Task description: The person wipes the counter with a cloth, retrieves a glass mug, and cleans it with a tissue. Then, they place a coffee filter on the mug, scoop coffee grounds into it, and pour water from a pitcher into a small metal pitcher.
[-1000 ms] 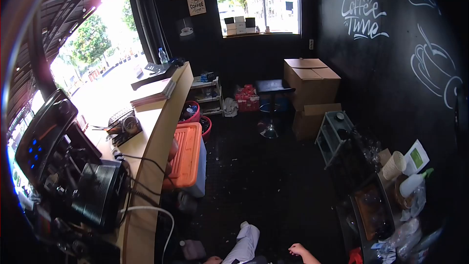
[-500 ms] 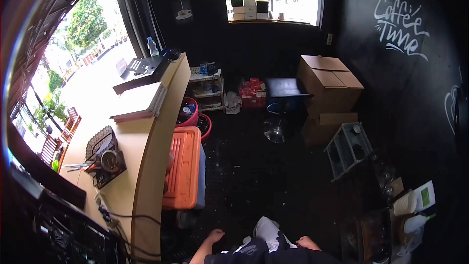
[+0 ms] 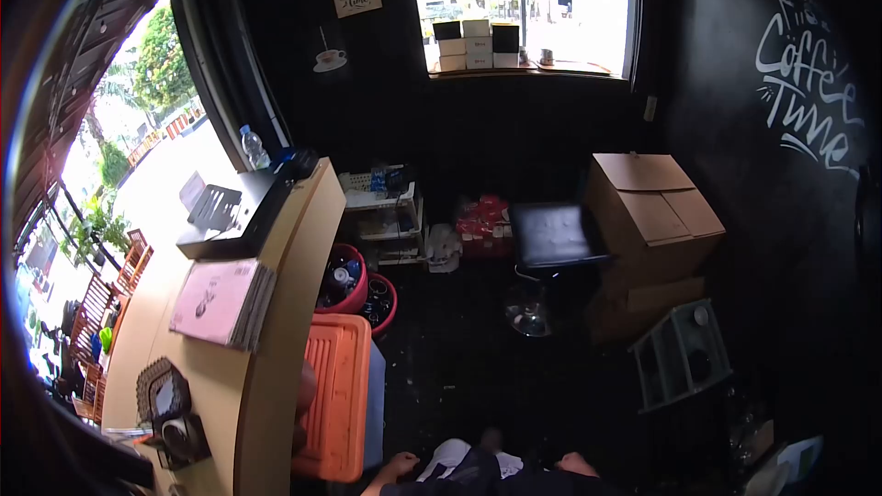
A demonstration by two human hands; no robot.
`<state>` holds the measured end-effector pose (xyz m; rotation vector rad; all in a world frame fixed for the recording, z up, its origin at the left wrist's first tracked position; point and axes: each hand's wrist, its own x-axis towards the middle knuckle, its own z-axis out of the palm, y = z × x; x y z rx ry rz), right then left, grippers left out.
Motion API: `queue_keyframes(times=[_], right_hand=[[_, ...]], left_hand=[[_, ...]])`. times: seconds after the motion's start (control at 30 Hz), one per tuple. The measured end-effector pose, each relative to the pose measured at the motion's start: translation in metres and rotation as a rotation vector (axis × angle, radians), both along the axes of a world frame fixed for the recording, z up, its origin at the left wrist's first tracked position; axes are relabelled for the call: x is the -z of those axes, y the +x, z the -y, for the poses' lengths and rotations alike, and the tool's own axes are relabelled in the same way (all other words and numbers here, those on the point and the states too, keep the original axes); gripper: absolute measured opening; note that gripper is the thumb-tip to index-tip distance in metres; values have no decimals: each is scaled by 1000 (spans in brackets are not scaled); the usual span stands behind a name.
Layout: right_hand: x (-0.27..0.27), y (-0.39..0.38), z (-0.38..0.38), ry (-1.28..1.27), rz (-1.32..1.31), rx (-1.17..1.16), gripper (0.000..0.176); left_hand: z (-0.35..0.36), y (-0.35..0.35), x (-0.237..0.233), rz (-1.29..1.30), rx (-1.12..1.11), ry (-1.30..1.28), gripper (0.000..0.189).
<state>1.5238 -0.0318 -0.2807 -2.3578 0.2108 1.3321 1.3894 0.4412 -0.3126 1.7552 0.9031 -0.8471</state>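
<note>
At the bottom edge of the head view, my left hand [image 3: 401,465] hangs beside my body with its fingers curled in, near the corner of an orange-lidded storage box [image 3: 335,386]. On the other side, my right hand [image 3: 575,465] hangs low above the dark floor, also loosely curled. I see no object in either hand, and neither touches anything around it. A pale garment and a dark top show between them.
A wooden counter [image 3: 266,349] on the left carries a stack of menus [image 3: 220,303], a black cash drawer [image 3: 234,220] and a basket [image 3: 163,386]. Ahead are a black stool [image 3: 559,231], a cardboard box [image 3: 657,193], red tubs [image 3: 347,289] and a grey rack [image 3: 684,358].
My viewpoint has moved forward into the room, so the counter, stool and boxes look nearer and lower. Both hands stay low at my sides, fingers curled.
</note>
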Motion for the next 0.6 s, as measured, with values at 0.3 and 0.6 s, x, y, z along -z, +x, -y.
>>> queue_keyframes(times=[0.3, 0.6], right_hand=[[-64, 273, -157, 608, 541, 71, 18], [-236, 531, -334, 961, 702, -44, 13]], left_hand=[[-40, 233, -69, 703, -398, -71, 27], [-165, 536, -224, 1336, -505, -212, 25]])
